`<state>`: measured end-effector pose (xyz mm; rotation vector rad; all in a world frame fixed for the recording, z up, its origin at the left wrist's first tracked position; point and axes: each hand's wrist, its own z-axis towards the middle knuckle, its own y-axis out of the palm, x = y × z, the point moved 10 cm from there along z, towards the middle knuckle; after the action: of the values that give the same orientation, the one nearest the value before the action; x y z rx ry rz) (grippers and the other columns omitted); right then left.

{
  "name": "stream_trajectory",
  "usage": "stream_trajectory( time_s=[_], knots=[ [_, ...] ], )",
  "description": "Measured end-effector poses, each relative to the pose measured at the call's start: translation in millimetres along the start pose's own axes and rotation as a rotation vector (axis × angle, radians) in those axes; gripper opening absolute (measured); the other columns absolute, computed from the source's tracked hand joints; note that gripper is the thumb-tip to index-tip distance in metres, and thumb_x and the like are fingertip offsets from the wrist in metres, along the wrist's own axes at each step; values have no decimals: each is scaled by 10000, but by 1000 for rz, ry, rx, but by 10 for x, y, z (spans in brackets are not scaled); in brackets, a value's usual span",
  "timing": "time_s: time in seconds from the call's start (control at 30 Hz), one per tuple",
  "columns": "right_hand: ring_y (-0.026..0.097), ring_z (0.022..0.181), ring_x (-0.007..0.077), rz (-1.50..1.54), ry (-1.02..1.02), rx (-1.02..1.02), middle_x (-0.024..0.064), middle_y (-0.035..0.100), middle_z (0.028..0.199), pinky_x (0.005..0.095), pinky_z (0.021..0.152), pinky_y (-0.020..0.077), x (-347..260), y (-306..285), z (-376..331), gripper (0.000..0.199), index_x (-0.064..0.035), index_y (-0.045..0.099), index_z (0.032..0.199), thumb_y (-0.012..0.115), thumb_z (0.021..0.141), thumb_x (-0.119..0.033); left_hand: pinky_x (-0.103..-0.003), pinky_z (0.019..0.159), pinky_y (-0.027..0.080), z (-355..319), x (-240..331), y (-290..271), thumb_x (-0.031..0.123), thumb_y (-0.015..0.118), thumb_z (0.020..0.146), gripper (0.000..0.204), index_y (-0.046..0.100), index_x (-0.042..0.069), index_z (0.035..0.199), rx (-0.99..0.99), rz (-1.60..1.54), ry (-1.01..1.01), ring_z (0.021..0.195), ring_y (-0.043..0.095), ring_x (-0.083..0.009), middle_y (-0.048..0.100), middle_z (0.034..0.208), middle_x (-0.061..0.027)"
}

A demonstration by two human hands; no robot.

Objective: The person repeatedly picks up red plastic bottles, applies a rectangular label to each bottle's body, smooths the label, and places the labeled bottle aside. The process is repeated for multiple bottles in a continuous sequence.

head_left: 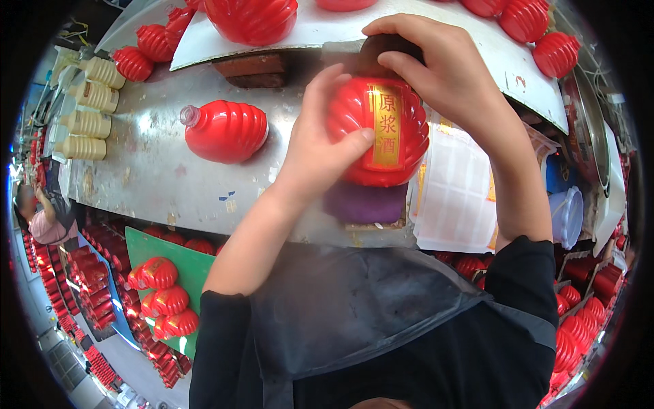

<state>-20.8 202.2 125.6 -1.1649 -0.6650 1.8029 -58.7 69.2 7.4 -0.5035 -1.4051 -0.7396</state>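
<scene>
The red bottle [378, 129] lies on its side on the metal table [150, 170], on a purple pad [364, 203], a little right of the middle of the view. A gold label [386, 126] runs along its top face. The left hand [320, 140] comes from 7 o'clock and holds the bottle at its left flank; the thumb presses on the red body just beside the label edge, and the fingers curl upward around the side. The right hand [443, 71] comes from 4 o'clock, bends over the far end of the bottle at 12 o'clock and closes on it there; what it covers is hidden.

To do this step well, I think the label must sit straight along the ribs, so the thumb should smooth from the middle outward, with no bubble left. The right hand should keep the bottle from rolling on the pad.

At 9 o'clock from the bottle another red bottle [228, 131] lies free, well apart. Cream bottles [88, 112] stand in a row at the left edge. Sheets of label paper [453, 198] lie at 4 o'clock, just beside the pad.
</scene>
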Motion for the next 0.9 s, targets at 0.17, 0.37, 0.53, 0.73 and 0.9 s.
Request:
stream_trajectory(
  time_s=[0.17,0.37,0.53,0.73,0.9],
  knots=[
    [756,944,209,-86,-51,-34,120,765,1062,307,878,598,71,65,-92,262,-12,715,1224,705,963,-28,-450,1058,515,258,60,70,421,839,832,780,512,-27,1379,-98,346,2,1246,650,-408,660,1307,-266],
    [768,889,279,176,9,214,135,769,986,351,793,615,26,-249,-561,229,2,742,1103,758,874,16,-265,930,535,430,-142,103,181,681,1042,389,494,-13,1323,-75,80,-248,1056,635,-104,664,1158,-84],
    [756,965,290,-67,-393,99,109,768,1032,373,786,619,-691,171,-1408,220,-74,770,973,781,755,-44,-264,958,518,438,-119,92,189,593,1089,285,540,2,1296,-59,62,-202,1054,623,-93,661,1145,-57],
    [762,933,282,112,-279,138,138,767,1016,376,753,612,-732,259,-1544,278,-41,753,1030,778,759,17,-275,998,513,404,-115,80,214,535,1114,299,562,8,1329,-59,-30,-189,1107,619,-105,654,1213,-64],
    [683,1016,130,755,513,375,62,702,1131,309,819,597,190,38,-1377,187,2,669,1191,666,1003,-5,-292,1021,512,384,-119,49,211,514,1121,313,561,11,1357,-32,-79,-223,1149,622,-120,655,1252,-80]
  ],
)
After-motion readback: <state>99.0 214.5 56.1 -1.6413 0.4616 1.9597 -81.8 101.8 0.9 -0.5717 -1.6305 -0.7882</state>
